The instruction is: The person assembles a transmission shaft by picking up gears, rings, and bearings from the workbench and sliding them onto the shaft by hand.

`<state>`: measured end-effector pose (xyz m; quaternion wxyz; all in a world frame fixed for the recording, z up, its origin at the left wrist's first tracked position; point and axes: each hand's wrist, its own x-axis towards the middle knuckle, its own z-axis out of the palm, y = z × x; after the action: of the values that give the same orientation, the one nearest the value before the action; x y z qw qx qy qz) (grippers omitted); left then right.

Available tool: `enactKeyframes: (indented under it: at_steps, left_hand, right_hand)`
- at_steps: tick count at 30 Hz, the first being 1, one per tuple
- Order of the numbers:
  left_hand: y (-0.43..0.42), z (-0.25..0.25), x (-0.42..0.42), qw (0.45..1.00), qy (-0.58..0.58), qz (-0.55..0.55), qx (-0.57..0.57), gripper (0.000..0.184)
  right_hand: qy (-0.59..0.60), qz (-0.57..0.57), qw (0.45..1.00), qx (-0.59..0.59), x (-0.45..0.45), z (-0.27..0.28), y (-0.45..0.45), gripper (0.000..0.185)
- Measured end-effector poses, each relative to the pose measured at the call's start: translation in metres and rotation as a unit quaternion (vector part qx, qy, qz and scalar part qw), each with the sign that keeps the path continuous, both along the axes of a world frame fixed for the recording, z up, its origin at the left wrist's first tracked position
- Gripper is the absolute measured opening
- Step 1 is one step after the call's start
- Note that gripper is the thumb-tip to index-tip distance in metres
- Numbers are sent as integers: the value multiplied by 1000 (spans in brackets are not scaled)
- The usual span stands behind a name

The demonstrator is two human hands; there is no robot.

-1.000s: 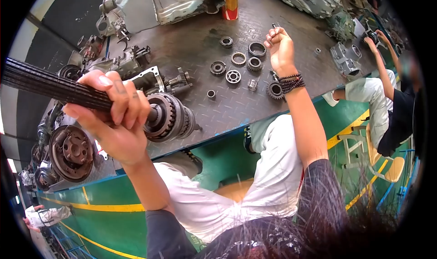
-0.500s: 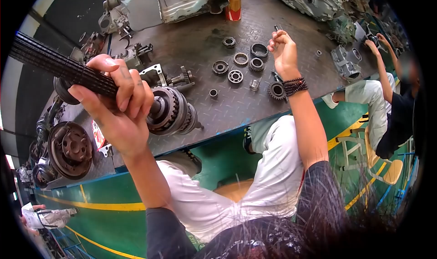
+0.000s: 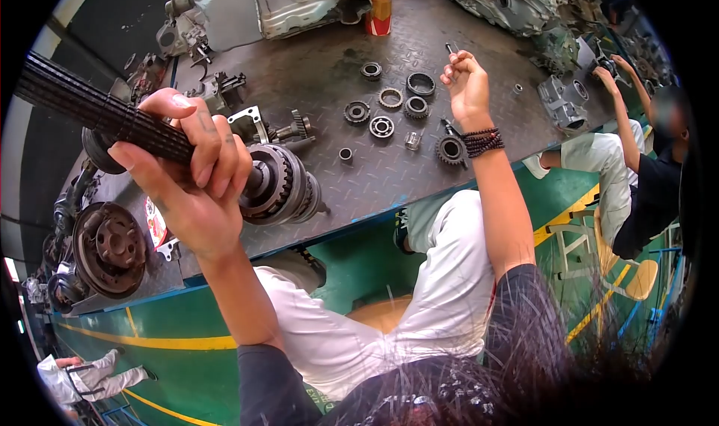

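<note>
My left hand (image 3: 198, 171) is wrapped round a dark splined shaft (image 3: 97, 104), which points up to the left. Beyond the hand, a gear assembly (image 3: 273, 182) is in line with the shaft, close over the bench edge. My right hand (image 3: 468, 92) is raised above the bench with its fingers curled together. A small thin dark piece (image 3: 450, 48) shows at its fingertips; whether it is held cannot be made out. Left of that hand lie a ring (image 3: 421, 84), a bearing (image 3: 382, 127) and several small gears (image 3: 356, 112). Another gear (image 3: 451, 151) sits below the wrist.
The metal bench (image 3: 359, 179) carries a large housing (image 3: 269, 6), a drink bottle (image 3: 380, 10), a grey casting (image 3: 563, 102) and a rusty hub (image 3: 110, 249). A co-worker (image 3: 659, 156) sits at the right, hands on a part. Another person (image 3: 86, 377) is at lower left.
The view has shifted slightly, so the bench parts appear a little further left. Both hands keep nearly the same pose. The person at lower left shows more fully.
</note>
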<state>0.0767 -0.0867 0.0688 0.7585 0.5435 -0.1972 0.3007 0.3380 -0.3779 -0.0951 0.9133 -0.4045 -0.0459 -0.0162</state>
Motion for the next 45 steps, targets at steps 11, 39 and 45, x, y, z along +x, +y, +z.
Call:
enactKeyframes:
  at_steps: [11, 39, 45]
  left_hand:
    - [1, 1, -1, 1000, 7, 7, -1, 61]
    - [1, 0, 1, 999, -2, -47, 2, 59]
    - [2, 2, 0, 999, 7, -45, 29, 60]
  right_hand:
    - [10, 1, 1000, -19, -3, 2, -2, 15]
    - [-10, 20, 999, -23, 0, -5, -3, 15]
    - [-7, 23, 1000, -18, 0, -3, -2, 15]
